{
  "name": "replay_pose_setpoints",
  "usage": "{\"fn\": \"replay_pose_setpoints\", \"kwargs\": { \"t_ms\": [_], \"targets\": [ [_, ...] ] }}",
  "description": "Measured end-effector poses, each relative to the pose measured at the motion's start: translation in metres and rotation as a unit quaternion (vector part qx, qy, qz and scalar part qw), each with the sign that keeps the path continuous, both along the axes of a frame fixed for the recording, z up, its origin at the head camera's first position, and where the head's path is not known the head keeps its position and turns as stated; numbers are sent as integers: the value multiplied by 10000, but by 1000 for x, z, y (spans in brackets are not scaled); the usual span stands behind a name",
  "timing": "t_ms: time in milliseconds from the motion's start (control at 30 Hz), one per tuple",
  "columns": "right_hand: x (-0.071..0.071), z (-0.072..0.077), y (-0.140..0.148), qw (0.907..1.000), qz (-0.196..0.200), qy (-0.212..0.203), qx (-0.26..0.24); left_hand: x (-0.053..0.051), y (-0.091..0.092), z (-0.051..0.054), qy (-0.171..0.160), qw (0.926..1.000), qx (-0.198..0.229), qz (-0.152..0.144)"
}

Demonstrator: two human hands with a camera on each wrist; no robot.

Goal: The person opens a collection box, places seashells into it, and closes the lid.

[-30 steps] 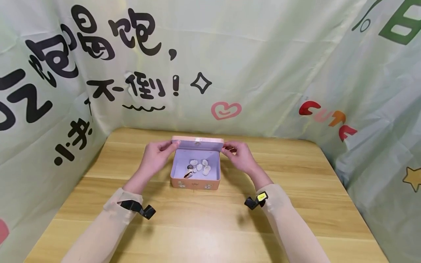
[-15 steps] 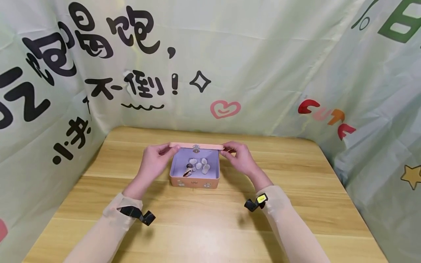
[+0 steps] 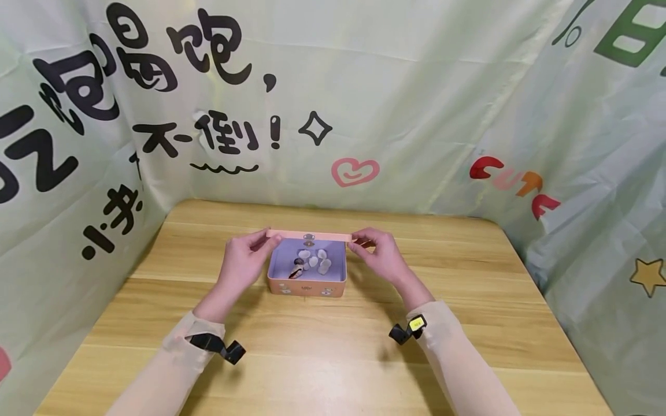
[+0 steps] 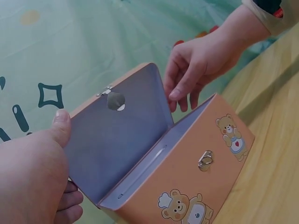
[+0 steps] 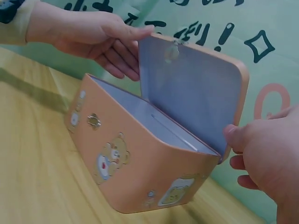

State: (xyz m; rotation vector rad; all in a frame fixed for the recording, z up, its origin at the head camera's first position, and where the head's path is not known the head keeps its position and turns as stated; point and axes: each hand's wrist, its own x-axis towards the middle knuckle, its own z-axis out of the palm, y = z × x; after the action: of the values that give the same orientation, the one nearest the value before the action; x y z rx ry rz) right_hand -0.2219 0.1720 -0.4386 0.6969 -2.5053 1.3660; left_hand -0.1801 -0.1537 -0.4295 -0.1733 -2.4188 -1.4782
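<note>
An orange-pink tin box (image 3: pixel 307 289) with bear pictures and a lilac inside sits near the back of the table. Its hinged lid (image 3: pixel 333 237) is raised and leans forward over the back part of the box. Several pale seashells (image 3: pixel 313 262) and a brown-striped shell (image 3: pixel 296 271) lie on the box floor. My left hand (image 3: pixel 241 260) holds the lid's left corner, thumb on the front edge. On the opposite side, my right hand (image 3: pixel 384 255) pinches the lid's right edge, its thumb tip on the rim in the right wrist view. Some fingers are hidden behind the lid.
The box stands on a wooden table (image 3: pixel 312 358). A printed cloth (image 3: pixel 406 115) hangs behind and at both sides of it. A metal clasp (image 4: pixel 205 160) is on the box front, and its catch plate (image 4: pixel 116 101) is on the lid.
The lid has swung forward and down from a more upright position, with both hands still on its sides. The hands have sunk slightly, and the box has kept its place.
</note>
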Motion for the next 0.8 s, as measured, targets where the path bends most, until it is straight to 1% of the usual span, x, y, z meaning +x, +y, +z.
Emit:
{"fn": "replay_pose_setpoints", "kwargs": {
  "t_ms": [100, 167, 300, 467, 533, 633, 800],
  "targets": [
    [10, 1, -1, 9999, -57, -104, -39, 2, 0, -2, 19, 10000, 11, -5],
    [17, 2, -3, 9999, 9, -138, -45, 3, 0, -2, 28, 10000, 13, 15],
    [34, 9, -10, 9991, 369, -203, 98, 6, -1, -2, 21, 10000, 1, 60],
    [53, 18, -29, 9955, 711, -226, 591, 8, -4, -6, 94, 9999, -48, 56],
    [59, 20, -38, 9940, 774, -266, 722, 8, -4, -7, 131, 9999, -62, 41],
    [63, 22, -49, 9935, 811, -365, 715, 10, -3, -8, 140, 9999, -60, -20],
    [67, 21, -63, 9938, 770, -669, 447, 13, -1, -10, 132, 9998, -94, -77]
  ]
}}
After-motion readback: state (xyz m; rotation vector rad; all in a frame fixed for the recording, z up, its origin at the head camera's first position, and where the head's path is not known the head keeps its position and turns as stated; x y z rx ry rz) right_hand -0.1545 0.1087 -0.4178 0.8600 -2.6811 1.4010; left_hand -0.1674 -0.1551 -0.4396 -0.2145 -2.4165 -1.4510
